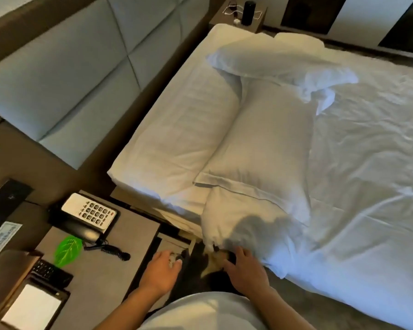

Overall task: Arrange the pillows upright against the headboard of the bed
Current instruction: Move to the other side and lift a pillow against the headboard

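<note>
Three pillows on the bed, none upright yet. Back pillow flat along the headboard. Front pillow flat just beside it, near corner hanging over the bed edge. Far pillow slumped across the tops of both. Right hand at the front pillow's near corner, fingers spread and lightly bent, touching the cloth, no clear grip. Left hand low beside the nightstand, loosely curled, holding nothing. Judged barely begun: all three left to stand against the headboard.
</note>
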